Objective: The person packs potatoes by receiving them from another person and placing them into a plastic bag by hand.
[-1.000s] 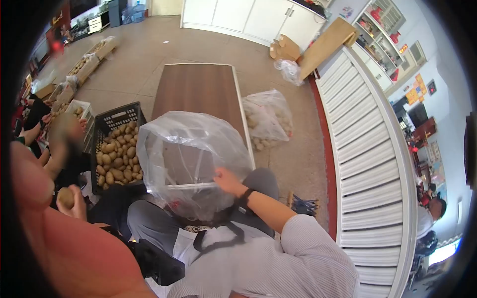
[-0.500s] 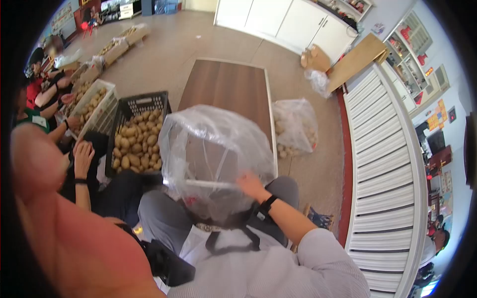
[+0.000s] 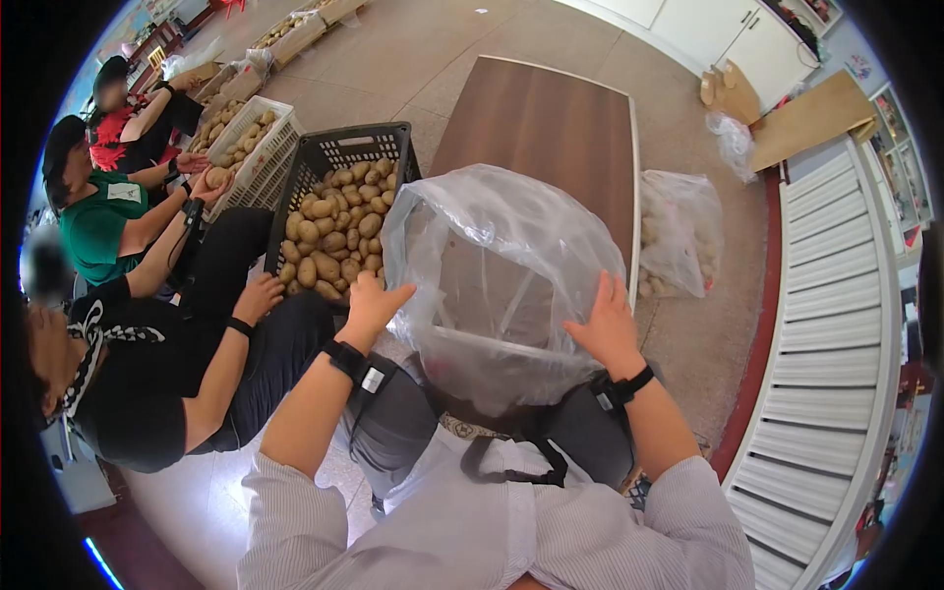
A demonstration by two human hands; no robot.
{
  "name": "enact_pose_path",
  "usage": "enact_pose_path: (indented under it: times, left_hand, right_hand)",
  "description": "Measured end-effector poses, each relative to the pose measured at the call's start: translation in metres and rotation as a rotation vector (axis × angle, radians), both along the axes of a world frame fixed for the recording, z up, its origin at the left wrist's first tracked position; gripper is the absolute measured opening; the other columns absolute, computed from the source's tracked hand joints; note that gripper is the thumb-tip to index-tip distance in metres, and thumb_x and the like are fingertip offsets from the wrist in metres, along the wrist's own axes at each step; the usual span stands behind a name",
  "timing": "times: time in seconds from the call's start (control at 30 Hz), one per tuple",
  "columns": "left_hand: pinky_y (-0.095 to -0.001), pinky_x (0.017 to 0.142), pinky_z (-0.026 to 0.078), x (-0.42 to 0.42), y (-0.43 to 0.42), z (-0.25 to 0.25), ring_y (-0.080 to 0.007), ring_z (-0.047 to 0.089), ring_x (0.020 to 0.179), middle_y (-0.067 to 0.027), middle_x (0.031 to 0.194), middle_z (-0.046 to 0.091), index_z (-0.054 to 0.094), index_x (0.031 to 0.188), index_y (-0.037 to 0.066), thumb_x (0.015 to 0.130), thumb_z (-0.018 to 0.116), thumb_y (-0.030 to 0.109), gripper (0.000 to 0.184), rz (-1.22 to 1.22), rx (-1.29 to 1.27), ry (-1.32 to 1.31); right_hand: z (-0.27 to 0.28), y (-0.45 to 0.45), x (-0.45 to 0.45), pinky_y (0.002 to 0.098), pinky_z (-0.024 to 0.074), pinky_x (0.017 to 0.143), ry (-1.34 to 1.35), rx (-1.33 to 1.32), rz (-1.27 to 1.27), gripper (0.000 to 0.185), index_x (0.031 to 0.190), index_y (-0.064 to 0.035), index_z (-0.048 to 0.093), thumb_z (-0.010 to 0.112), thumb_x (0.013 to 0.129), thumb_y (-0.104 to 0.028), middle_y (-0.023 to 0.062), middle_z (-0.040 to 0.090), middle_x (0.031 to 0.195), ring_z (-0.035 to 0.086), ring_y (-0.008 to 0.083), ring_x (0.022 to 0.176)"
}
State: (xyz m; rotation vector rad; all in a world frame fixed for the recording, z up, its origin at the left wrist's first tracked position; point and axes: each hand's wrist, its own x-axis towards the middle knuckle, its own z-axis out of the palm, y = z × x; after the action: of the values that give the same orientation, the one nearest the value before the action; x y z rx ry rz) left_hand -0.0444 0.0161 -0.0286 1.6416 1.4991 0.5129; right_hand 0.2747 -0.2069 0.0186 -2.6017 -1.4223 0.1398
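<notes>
At far left, a co-worker in a green top (image 3: 98, 226) holds a potato (image 3: 217, 178) over the white crate (image 3: 264, 169). Nearer, a neighbour in black (image 3: 138, 383) has one hand (image 3: 261, 298) beside the corner of the black crate (image 3: 329, 150), which is well stocked with loose potatoes (image 3: 334, 236).

The person's left hand (image 3: 374, 307) comes next, fingers spread and thumb out at the left rim of the clear plastic bag (image 3: 580, 258); whether it touches the film is hard to tell. The bag lies across the near end of the brown bench (image 3: 536, 113), its front hanging over the edge towards the knees. The right hand (image 3: 608, 329), likewise unclenched, is at the bag's right side, holding nothing else.

As for progress, the bag's wide mouth seems ready, but no potatoes can be made out inside. Those in the black crate remain to be dealt with, I judge. Further right, a stocked bag (image 3: 678, 231) on the floor looks like finished work.
</notes>
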Motion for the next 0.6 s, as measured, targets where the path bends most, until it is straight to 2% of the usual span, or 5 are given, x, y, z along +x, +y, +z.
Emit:
enact_pose_path:
  times: [0.13, 0.23, 0.4, 0.53, 0.6]
  left_hand:
    - [-0.0409, 0.088, 0.049, 0.007, 0.022, 0.006, -0.0374, 0.059, 0.108, -0.0296, 0.112, 0.059, 0.048, 0.116, -0.012, 0.071, 0.079, 0.032, 0.07, -0.039, -0.473, -0.168]
    - [-0.0441, 0.086, 0.049, 0.004, 0.032, -0.036, -0.0389, 0.06, 0.104, -0.0266, 0.109, 0.061, 0.054, 0.109, -0.008, 0.076, 0.074, 0.028, 0.053, -0.219, -0.106, 0.284]
    - [-0.0487, 0.081, 0.047, 0.007, 0.036, -0.047, -0.0432, 0.059, 0.095, -0.0254, 0.096, 0.062, 0.059, 0.098, -0.001, 0.084, 0.061, 0.026, 0.03, -0.296, -0.233, 0.482]
    - [-0.0379, 0.069, 0.048, 0.016, -0.004, -0.032, -0.0265, 0.062, 0.068, -0.0191, 0.079, 0.064, 0.057, 0.09, -0.002, 0.091, 0.052, 0.016, 0.019, -0.35, -0.027, 0.384]
    - [-0.0357, 0.065, 0.05, 0.016, -0.032, -0.016, -0.0228, 0.063, 0.069, -0.0163, 0.083, 0.064, 0.054, 0.093, -0.002, 0.095, 0.048, 0.016, 0.018, -0.308, -0.399, 0.182]
  right_hand:
    - [-0.024, 0.013, 0.029, 0.0505, 0.0497, 0.082, 0.173, -0.19, -0.087, 0.079, 0.144, -0.007, 0.028, 0.069, 0.079, -0.029, 0.0243, 0.051, 0.13, 0.06, 0.042, 0.104]
    - [-0.038, 0.026, 0.042, 0.0534, 0.0499, 0.07, 0.224, -0.218, -0.084, 0.056, 0.138, -0.0076, 0.035, 0.054, 0.086, -0.012, 0.0245, 0.066, 0.09, 0.065, 0.044, 0.083]
    - [-0.048, 0.032, 0.04, 0.0532, 0.0489, 0.073, 0.401, -0.17, -0.11, 0.053, 0.137, -0.011, 0.039, 0.051, 0.085, -0.009, 0.0259, 0.065, 0.091, 0.062, 0.0462, 0.086]
    - [-0.037, 0.019, 0.032, 0.0527, 0.0475, 0.079, 0.575, -0.076, -0.17, 0.052, 0.137, -0.0096, 0.039, 0.046, 0.086, -0.005, 0.0289, 0.062, 0.101, 0.059, 0.0479, 0.094]
    - [-0.023, 0.007, 0.024, 0.0527, 0.047, 0.081, 0.597, -0.084, -0.17, 0.051, 0.137, -0.0085, 0.039, 0.045, 0.086, -0.004, 0.0299, 0.061, 0.104, 0.058, 0.0482, 0.096]
